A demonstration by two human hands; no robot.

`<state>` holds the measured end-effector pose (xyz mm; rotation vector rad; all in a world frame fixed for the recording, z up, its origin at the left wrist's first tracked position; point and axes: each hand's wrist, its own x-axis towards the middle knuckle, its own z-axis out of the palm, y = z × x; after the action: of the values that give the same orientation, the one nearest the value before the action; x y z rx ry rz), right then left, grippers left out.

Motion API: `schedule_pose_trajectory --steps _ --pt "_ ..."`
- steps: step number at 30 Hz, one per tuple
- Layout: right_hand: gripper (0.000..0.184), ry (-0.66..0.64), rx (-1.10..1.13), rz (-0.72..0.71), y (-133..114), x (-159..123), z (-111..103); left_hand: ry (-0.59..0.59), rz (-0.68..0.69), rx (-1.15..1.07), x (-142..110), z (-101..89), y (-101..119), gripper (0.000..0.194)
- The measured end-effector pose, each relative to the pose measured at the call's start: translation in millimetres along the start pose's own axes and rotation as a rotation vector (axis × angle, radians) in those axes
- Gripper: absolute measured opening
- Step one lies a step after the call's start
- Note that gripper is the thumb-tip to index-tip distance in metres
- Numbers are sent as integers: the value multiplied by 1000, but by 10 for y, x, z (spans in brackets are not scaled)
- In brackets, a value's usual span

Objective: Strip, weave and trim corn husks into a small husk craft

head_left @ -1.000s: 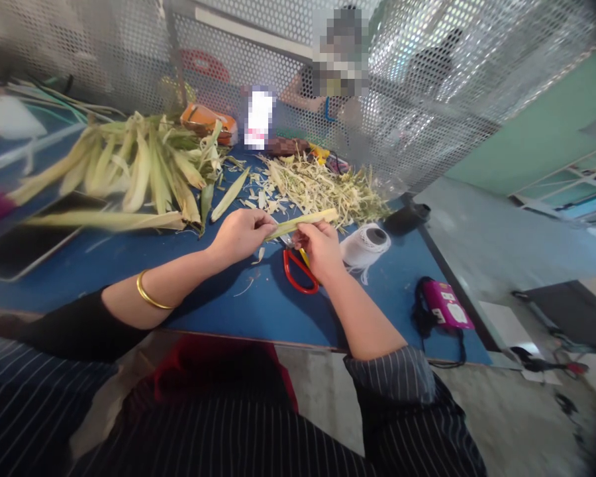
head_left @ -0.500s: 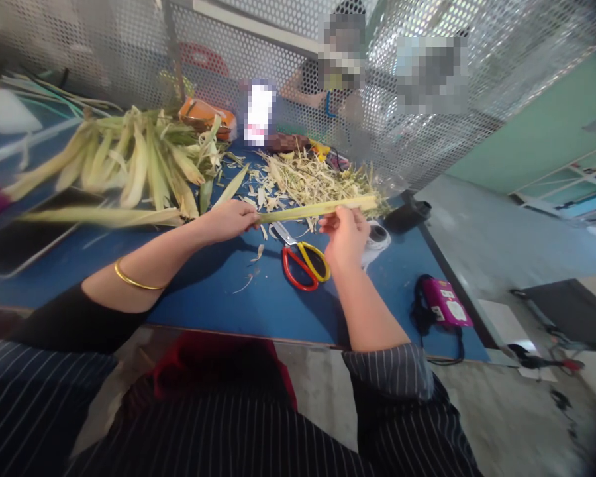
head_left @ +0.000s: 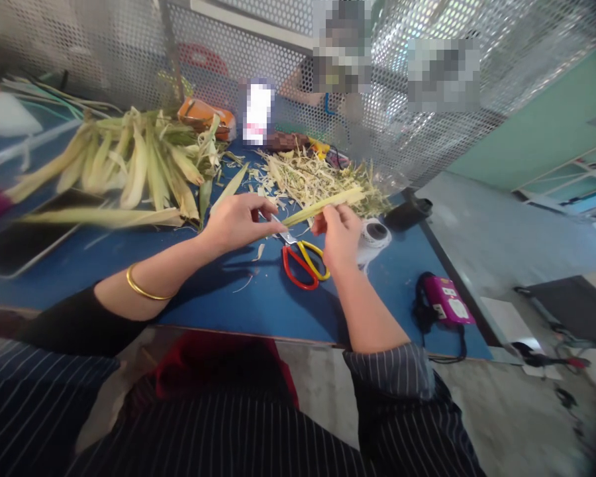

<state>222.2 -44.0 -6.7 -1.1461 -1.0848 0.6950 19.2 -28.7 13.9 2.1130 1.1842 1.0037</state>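
A narrow yellow-green corn husk strip (head_left: pixel 322 206) is pinched in my right hand (head_left: pixel 340 235), its far end reaching past the fingers over the shavings. My left hand (head_left: pixel 238 222) is at the strip's near end, thumb stretched out close to the tip, with a gap between thumb and fingers. Whether the thumb touches the strip I cannot tell. Below both hands lie scissors (head_left: pixel 300 265) with one red and one yellow handle, blades pointing away and partly hidden by my left fingers. Beside my right wrist stands a white spool of thread (head_left: pixel 375 242).
A large bunch of corn husks (head_left: pixel 139 159) lies at the left, over a dark tablet-like panel (head_left: pixel 40 235). Husk shavings (head_left: pixel 318 182) are heaped behind my hands. A lit phone (head_left: pixel 258 112) leans near the mesh screen (head_left: pixel 278 59). A purple box with a cord (head_left: pixel 447 299) sits at the right.
My left hand has moved right and its fingers have spread from their pinch on the husk. The strip now slants more, its near end farther right; my right hand has shifted slightly.
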Motion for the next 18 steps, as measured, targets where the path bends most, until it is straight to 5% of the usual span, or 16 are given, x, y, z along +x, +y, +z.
schedule_pose_trajectory --steps 3,9,18 --pt "25 -99 21 63 -8 -63 35 -162 -51 -149 -32 140 -12 26" --pt "37 -481 44 295 3 -194 127 -6 -237 -384 -62 248 -103 20" --pt "36 -480 -116 231 58 -276 177 -38 -359 -468 -65 248 -92 22"
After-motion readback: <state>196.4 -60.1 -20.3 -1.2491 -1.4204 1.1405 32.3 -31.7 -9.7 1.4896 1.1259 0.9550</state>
